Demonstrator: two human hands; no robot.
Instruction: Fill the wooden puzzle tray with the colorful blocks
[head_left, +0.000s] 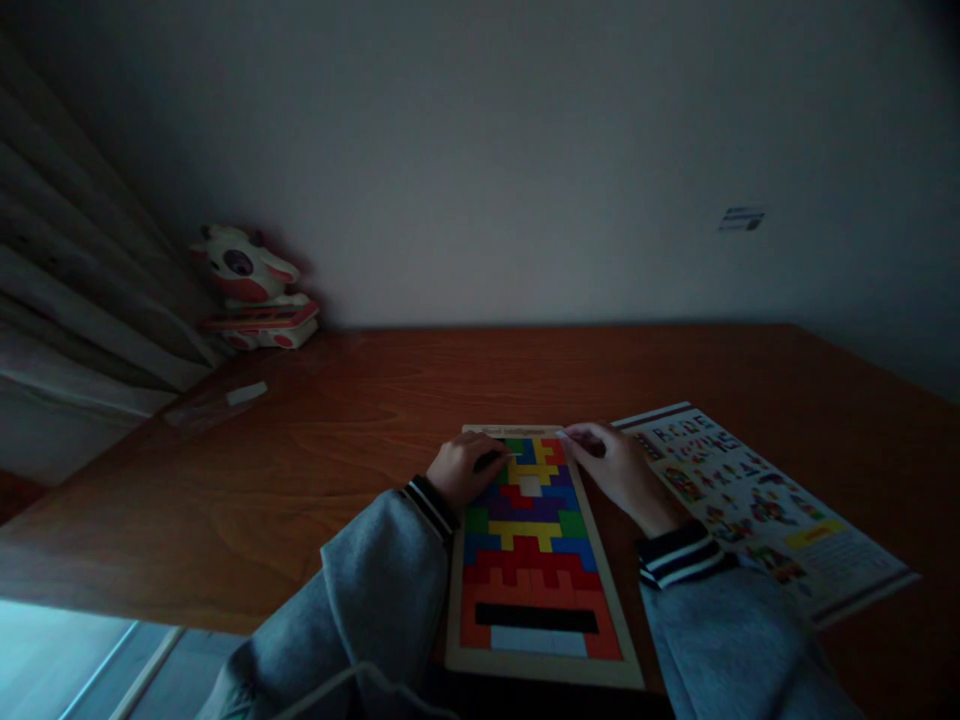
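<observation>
A wooden puzzle board (pixel 544 674) full of coloured block pieces lies on the brown table. My left hand (pixel 466 468) rests at its upper left edge, fingers bent together over the pieces; what they hold, if anything, is hidden. At the upper right corner of the board is my right hand (pixel 611 468), its thumb and index finger pinched beside the frame, with nothing clearly visible between them. A black bar piece (pixel 537 617) lies near the board's lower end, above pale blue squares (pixel 538 641). A small pale gap shows among the upper pieces.
A printed sheet (pixel 757 500) with colourful figures lies right of the board, partly under my right forearm. A cow-shaped toy (pixel 259 290) stands at the back left by the curtain (pixel 67 280). Clear plastic with a white label (pixel 247 393) lies in front of it.
</observation>
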